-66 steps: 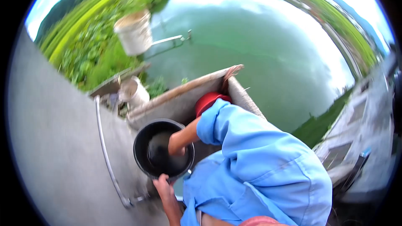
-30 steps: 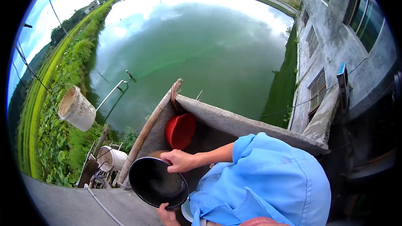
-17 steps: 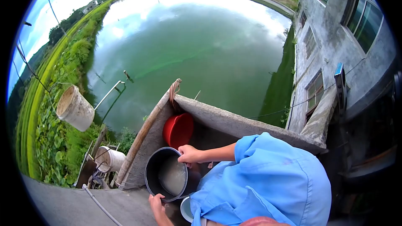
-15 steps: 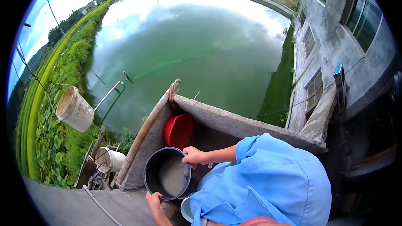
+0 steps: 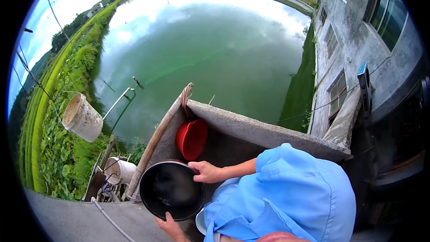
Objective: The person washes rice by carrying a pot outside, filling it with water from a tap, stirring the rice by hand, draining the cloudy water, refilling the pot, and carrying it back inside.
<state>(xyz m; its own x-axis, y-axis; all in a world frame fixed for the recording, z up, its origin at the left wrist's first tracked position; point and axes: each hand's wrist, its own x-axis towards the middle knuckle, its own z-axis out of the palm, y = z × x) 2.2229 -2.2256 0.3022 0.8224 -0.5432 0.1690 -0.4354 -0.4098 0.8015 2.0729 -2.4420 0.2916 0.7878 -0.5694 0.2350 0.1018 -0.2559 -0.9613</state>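
A black bucket (image 5: 166,206) is held low in front of my body. Its mouth faces up toward me, and a cloudy greyish patch shows inside; I cannot tell what it is. At the upper right of the rim, my right hand (image 5: 206,171) grips the edge with its fingers curled. My left hand (image 5: 171,229) holds the lower rim, thumb over the edge. Just beyond the bucket stands a red basin (image 5: 191,140), tucked into the corner of the low wall. A pale container (image 5: 200,222) is partly hidden between the bucket and my blue shirt.
A concrete parapet (image 5: 264,130) borders the corner, with a wooden pole (image 5: 154,141) along its left side. A dirty white bucket (image 5: 82,118) hangs outside over the plants, and another white bucket (image 5: 120,171) sits below. Beyond lies a green pond (image 5: 201,62); a grey building (image 5: 354,45) stands right.
The black bucket has shifted left and tilted, so its mouth looks wider and its inside darker. Both hands have moved with it, still on the rim.
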